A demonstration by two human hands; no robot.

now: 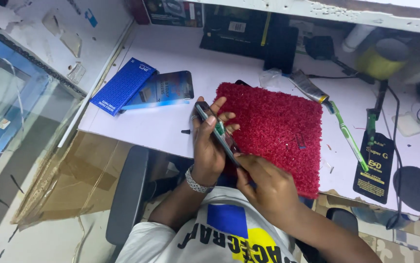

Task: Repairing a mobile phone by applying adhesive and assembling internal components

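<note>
White tabletop [171,122] and red mat [278,122] lie beyond a phone [217,134], still whole, clamped edge-on in the left hand [207,146] as right hand [263,182] fingers pinch its lower end.

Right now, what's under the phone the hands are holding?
Under the phone lies the red fuzzy mat on the white desk. The left hand and right hand cover the mat's near corner.

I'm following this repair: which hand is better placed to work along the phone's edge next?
Probably the right hand: its fingertips already pinch the phone's lower edge, while the left hand is wrapped around it, holding it over the red mat.
</note>
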